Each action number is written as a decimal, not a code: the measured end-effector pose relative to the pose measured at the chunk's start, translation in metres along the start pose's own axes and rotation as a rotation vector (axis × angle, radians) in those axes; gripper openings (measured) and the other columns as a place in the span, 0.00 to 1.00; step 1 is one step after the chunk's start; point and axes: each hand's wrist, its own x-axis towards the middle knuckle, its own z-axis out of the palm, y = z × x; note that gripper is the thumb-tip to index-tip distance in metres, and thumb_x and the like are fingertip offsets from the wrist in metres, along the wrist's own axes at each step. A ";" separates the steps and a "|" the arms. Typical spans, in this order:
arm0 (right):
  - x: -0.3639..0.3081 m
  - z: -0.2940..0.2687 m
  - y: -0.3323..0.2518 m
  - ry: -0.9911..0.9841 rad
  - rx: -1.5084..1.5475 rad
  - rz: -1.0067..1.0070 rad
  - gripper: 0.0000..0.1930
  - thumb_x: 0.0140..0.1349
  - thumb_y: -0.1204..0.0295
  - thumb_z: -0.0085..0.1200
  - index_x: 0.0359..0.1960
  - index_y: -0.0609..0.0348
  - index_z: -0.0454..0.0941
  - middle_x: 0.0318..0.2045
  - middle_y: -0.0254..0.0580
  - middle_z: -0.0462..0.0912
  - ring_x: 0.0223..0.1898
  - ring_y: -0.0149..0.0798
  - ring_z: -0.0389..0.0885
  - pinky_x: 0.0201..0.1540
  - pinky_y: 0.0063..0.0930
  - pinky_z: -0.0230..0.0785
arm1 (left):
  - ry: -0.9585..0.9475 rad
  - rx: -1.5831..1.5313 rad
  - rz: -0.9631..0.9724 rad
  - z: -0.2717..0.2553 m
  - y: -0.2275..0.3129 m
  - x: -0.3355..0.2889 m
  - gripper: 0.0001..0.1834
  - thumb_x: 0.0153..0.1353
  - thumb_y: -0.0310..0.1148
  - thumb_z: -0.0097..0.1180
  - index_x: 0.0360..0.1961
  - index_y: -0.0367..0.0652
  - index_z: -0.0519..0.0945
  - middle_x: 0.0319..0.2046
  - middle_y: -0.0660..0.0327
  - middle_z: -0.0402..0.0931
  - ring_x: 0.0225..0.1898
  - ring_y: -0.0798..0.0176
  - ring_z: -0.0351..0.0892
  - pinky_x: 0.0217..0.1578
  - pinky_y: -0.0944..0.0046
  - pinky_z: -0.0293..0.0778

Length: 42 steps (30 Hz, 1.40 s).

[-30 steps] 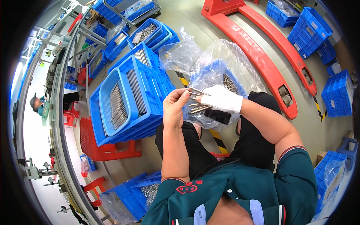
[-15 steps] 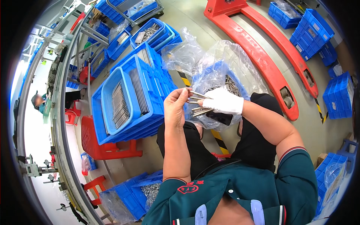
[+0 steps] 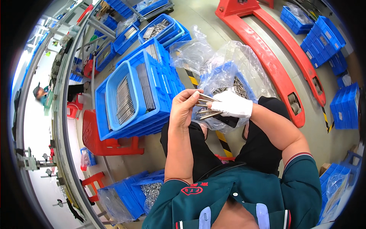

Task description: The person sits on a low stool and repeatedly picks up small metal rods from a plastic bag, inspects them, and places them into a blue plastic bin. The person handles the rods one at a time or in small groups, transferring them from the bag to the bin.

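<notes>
View shifted, fingers (image 3: 193, 97) gripping rods (image 3: 210, 115), red lettering (image 3: 191, 189)

Bare left grip (image 3: 185, 105) in a pinch beside gloved right grip (image 3: 233, 105)

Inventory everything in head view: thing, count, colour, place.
held metal rods: several, silver, centre
basket: one, light blue, left, holding rods
stacked crates: several, blue, under basket
bag-lined crate: one, blue, ahead
plastic sheeting: count unclear, clear, ahead
dark object: one, black, centre
pallet truck: one, red, upper right
plastic stools: several, red, left
other crates: many, blue, both sides
metal frame: count unclear, grey, left
floor tape: several, black-yellow, centre and right
co-worker: one, dark cap, far left
shirt: one, green, bottom
trousers: one, black, centre
left hand: one, bare, pinching rods
right hand: one, white-gloved, gripping rods
</notes>
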 end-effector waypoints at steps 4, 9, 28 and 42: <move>0.005 0.006 0.006 0.036 -0.085 -0.010 0.22 0.62 0.52 0.47 0.26 0.62 0.75 0.17 0.43 0.72 0.20 0.38 0.71 0.25 0.33 0.62 | 0.111 0.173 0.085 -0.001 -0.006 0.000 0.11 0.56 0.31 0.60 0.36 0.33 0.79 0.30 0.57 0.80 0.32 0.67 0.77 0.40 0.68 0.70; 0.004 0.014 0.003 0.010 0.151 0.057 0.19 0.61 0.56 0.50 0.24 0.60 0.74 0.17 0.30 0.69 0.19 0.25 0.63 0.21 0.25 0.57 | -0.019 -0.166 -0.030 -0.006 -0.003 -0.006 0.10 0.56 0.31 0.61 0.34 0.36 0.79 0.29 0.58 0.80 0.31 0.66 0.78 0.38 0.67 0.71; 0.035 0.017 -0.041 -0.104 0.722 0.099 0.25 0.59 0.48 0.53 0.31 0.63 0.72 0.12 0.25 0.61 0.10 0.20 0.53 0.13 0.17 0.43 | 0.450 -0.098 0.273 -0.038 -0.002 -0.014 0.11 0.64 0.38 0.52 0.34 0.40 0.76 0.26 0.66 0.75 0.26 0.76 0.69 0.29 0.74 0.65; 0.279 0.091 -0.217 -0.022 -0.718 -0.460 0.19 0.53 0.57 0.53 0.35 0.63 0.77 0.33 0.54 0.79 0.38 0.52 0.77 0.43 0.38 0.67 | 0.204 -0.246 0.060 -0.025 -0.028 -0.015 0.12 0.64 0.39 0.51 0.34 0.40 0.75 0.24 0.68 0.72 0.24 0.77 0.66 0.25 0.77 0.62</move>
